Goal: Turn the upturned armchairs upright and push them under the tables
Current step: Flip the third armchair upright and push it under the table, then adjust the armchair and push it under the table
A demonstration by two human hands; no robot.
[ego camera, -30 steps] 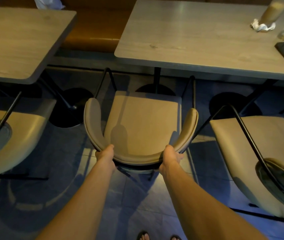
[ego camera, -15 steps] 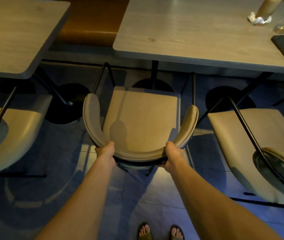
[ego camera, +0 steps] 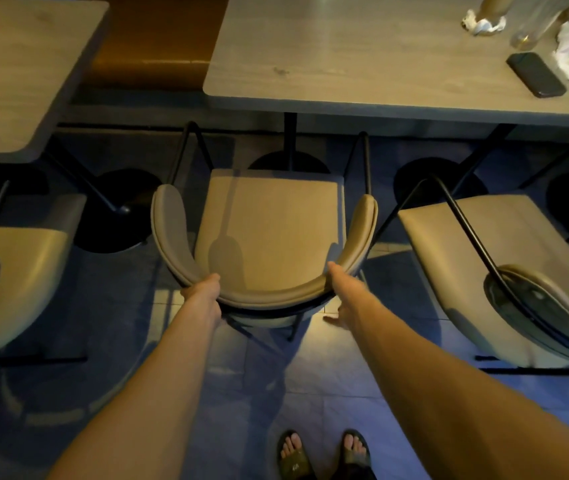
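Your left hand (ego camera: pixel 203 296) is curled over the curved backrest of the upright chair (ego camera: pixel 269 230), fingers wrapped down its outer side, so that grip is closed on the chair. Your right hand (ego camera: pixel 340 299) rests against the backrest's right end with the thumb up on the padding and the fingers spread loose below the rim; its grip looks partly open, touching the chair rather than clamping it. The chair stands on its legs straight ahead of both hands, seat facing up, its front edge near the right counter (ego camera: pixel 362 64) but not yet under it. Beyond your right hand, to the right, a second chair (ego camera: pixel 504 271) lies tipped on its side, black frame showing. To the left of your left hand a third chair (ego camera: pixel 23 271) also lies tipped, near the left counter (ego camera: pixel 16 64). Far ahead and right of your right hand, a dark phone (ego camera: pixel 535 74) and crumpled paper (ego camera: pixel 483 24) sit on the right counter. Your sandalled feet (ego camera: pixel 324 455) stand on the floor behind your hands.
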